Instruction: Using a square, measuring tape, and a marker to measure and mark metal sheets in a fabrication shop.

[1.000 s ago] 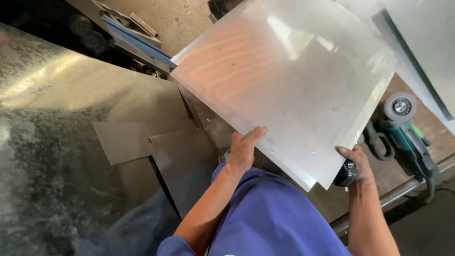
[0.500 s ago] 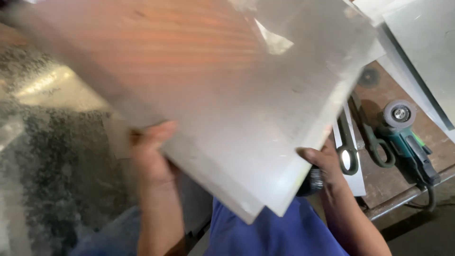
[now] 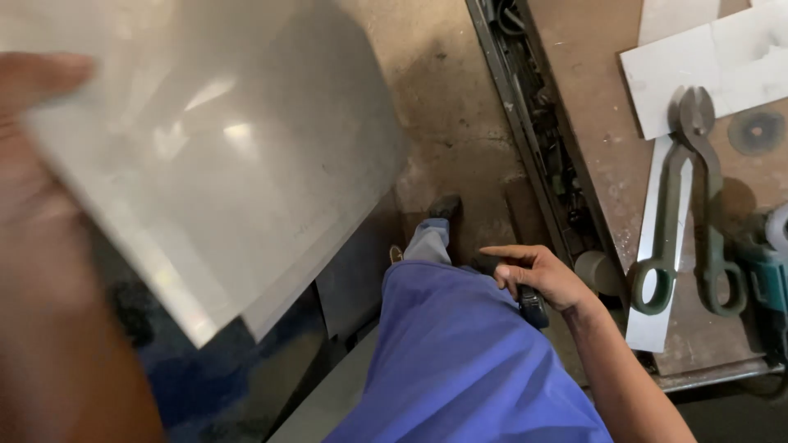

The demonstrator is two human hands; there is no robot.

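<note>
My left hand [image 3: 41, 164] holds one big metal sheet [image 3: 222, 156] up near my face, maybe two sheets, it's blurry. My right hand [image 3: 538, 275] grips one small dark thing [image 3: 532, 305]. One pair of big snips [image 3: 689, 205] lies on the bench [image 3: 599, 123].

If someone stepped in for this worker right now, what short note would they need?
Left hand: blurred, gripping the metal sheet at its left edge, alone.
Right hand: off the sheet, fingers loosely out, with a small dark object under it; I cannot tell if it is gripped.
Tin snips lie on the workbench to the right.
Done: sheet lifted, held over the floor.
Left: sheet not yet set down.
</note>
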